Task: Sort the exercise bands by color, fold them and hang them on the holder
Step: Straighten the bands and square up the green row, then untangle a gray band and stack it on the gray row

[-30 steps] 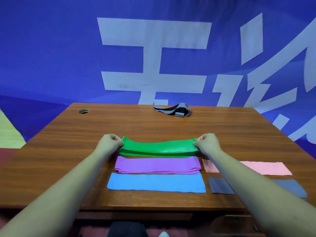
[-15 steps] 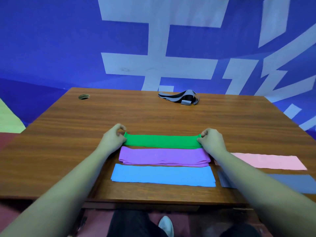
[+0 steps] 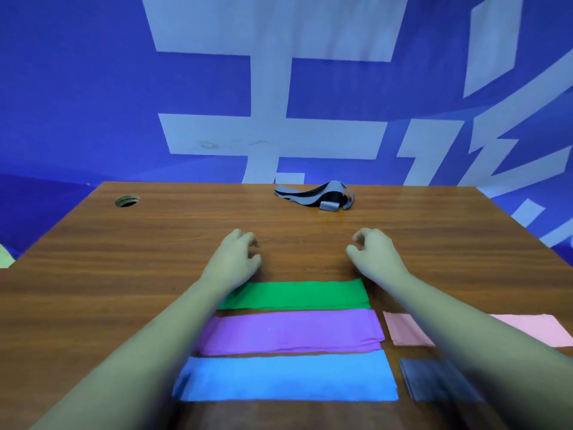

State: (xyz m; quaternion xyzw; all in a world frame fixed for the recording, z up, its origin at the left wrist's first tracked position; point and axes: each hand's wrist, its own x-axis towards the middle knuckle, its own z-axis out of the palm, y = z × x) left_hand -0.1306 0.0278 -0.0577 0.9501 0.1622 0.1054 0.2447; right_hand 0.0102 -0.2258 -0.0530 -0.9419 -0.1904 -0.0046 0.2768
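The left hand [image 3: 234,259] and the right hand [image 3: 375,256] are level with each other above bare wood. Their fingers are loosely curled, holding nothing, with a gap between the two hands. Just behind them, toward the person, the flat green exercise band [image 3: 294,294] lies crosswise on the brown wooden tabletop [image 3: 155,237]. The layered purple band [image 3: 288,332] and the light blue band [image 3: 285,378] run parallel to it, nearer still. A pale pink band [image 3: 403,328] and a dark grey band [image 3: 434,380] lie to the right, partly under the right forearm. Ahead, near the far edge, sits a crumpled grey-and-black strap bundle [image 3: 316,198] — its long axis runs left to right, and it is slightly nearer the right hand. Whether it is the holder I cannot tell — a reach for it would go straight forward.
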